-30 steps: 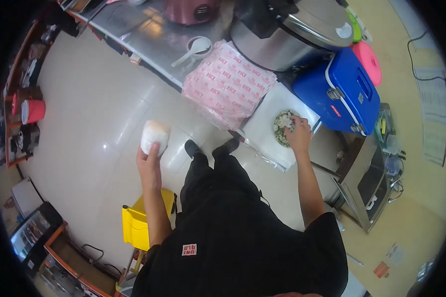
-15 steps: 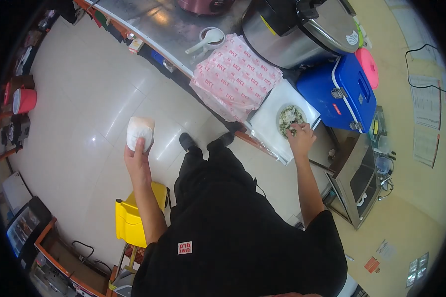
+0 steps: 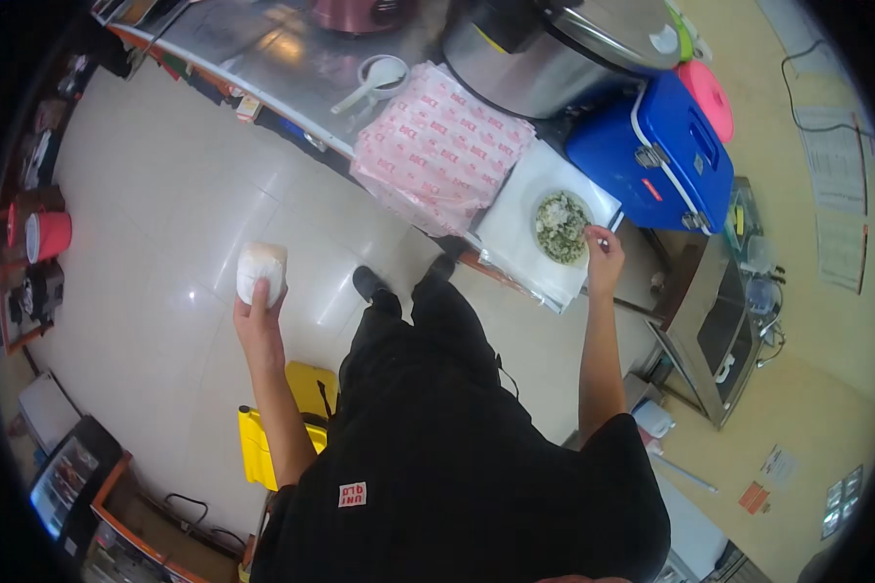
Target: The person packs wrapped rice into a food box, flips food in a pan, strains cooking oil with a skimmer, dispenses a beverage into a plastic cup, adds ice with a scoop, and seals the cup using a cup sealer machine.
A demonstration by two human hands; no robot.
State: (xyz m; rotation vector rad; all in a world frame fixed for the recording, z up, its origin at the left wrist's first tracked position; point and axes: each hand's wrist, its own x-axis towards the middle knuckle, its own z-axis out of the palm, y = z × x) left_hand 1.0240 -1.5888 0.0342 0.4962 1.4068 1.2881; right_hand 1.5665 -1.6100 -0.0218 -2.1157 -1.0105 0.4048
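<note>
In my left hand (image 3: 261, 313), held out over the floor, is a white paper-wrapped bundle (image 3: 262, 274) with a pale beige top; its contents are hard to make out. My thumb presses on its near side. My right hand (image 3: 604, 255) is at the right edge of a white bowl (image 3: 541, 201), fingers pinched together; anything between them is too small to see. Chopped green and white food (image 3: 562, 229) fills the bowl. Under it lie white sheets (image 3: 507, 233), beside a stack of pink-printed wrapping paper (image 3: 440, 146).
A large steel cooker (image 3: 544, 73) and a blue cooler box (image 3: 656, 155) stand behind the bowl. A small bowl with a white spoon (image 3: 374, 83) sits on the metal counter (image 3: 253, 44). Below my left arm is a yellow bucket (image 3: 308, 389). A metal-framed cabinet (image 3: 710, 330) stands at right.
My right hand has drawn back from the food in the bowl to beside its rim. My left hand still holds the wrapped bundle. The view has shifted slightly.
</note>
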